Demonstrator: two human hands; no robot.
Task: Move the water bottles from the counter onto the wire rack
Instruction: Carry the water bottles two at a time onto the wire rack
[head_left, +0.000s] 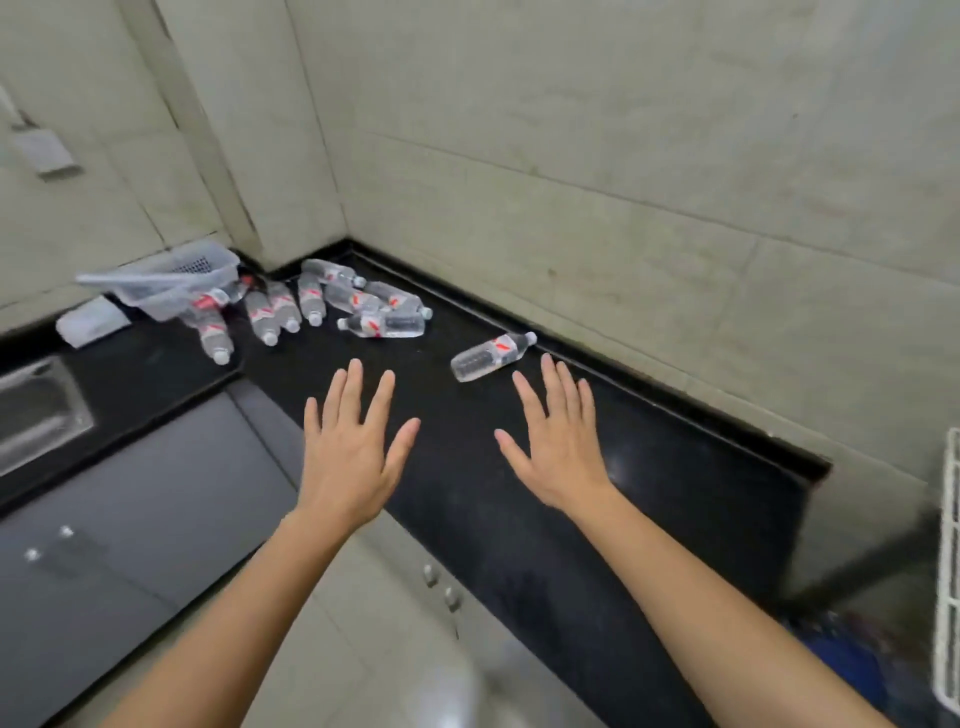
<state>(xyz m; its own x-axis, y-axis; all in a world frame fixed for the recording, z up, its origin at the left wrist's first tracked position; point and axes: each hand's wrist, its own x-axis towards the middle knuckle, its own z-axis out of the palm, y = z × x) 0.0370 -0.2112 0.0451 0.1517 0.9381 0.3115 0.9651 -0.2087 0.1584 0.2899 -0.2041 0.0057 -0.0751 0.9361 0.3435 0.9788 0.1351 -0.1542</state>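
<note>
Task looks barely started: left hand (353, 447) and right hand (558, 441) hover over the black counter (675, 467), fingers spread, holding nothing. Lone bottle (492, 356) lies just beyond the right hand; bottle pile (322, 306) lies far left in the corner. Wire rack (948, 561) edge shows far right, no bottles visible on it.

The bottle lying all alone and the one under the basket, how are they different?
The lone bottle lies apart near the right hand, cap toward the wall. The basket bottle sits partly under the tipped basket, cap toward the camera. Both are clear, red-labelled, lying down.
</note>
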